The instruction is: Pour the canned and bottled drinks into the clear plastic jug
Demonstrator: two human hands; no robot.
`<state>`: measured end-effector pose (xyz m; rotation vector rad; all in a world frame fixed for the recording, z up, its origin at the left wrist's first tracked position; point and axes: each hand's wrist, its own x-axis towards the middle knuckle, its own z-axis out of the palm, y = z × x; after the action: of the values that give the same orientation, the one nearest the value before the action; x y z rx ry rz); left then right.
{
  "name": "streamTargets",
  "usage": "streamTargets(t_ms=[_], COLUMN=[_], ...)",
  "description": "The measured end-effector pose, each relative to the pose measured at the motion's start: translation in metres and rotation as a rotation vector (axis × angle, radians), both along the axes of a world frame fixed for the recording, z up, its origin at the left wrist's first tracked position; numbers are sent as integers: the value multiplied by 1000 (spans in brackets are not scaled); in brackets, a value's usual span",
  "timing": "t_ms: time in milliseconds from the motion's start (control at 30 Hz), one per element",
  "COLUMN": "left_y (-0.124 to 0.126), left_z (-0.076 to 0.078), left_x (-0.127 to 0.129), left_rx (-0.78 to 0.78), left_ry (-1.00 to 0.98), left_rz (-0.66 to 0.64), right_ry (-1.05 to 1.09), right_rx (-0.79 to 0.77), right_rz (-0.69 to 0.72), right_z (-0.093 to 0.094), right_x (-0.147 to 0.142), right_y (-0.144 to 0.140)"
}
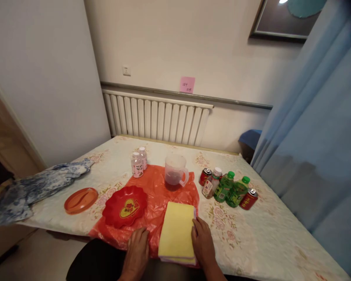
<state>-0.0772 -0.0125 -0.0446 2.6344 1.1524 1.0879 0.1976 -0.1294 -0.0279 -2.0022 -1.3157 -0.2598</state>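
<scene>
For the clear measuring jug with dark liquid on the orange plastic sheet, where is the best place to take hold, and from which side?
Probably by the handle. The jug stands upright with its handle on the right, facing the cans and bottles, so the right hand coming in from the right, level, suits best. It holds dark liquid with no lid that I can make out, so keep it upright.

Bottom centre of frame: two hands, left hand (138,246) and right hand (203,242), both bare. No gloves, rings or watch visible. Wrists and visible forearms uncovered; no sleeve edge in view. Dark garment, apparently black, spans the bottom edge beneath the hands; details indistinct.
</scene>
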Motion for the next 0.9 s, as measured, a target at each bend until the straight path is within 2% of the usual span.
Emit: streamTargets(t_ms=[267, 467, 767, 900], left_y=[-8, -19, -29, -31], left_z=[14, 20, 46, 49], left_x=[18, 28, 34, 37], left_rx=[-22, -145, -296, -325], left_ry=[45, 121, 147, 127], left_rz=[-66, -109, -165, -177], right_ry=[94, 95, 114, 120], right_rx=[49, 19, 46, 51], right_rz=[65, 47, 24, 30], right_z=[6, 6, 4, 2], right_x=[4, 5, 4, 6], right_y=[-5, -6, -6, -5])
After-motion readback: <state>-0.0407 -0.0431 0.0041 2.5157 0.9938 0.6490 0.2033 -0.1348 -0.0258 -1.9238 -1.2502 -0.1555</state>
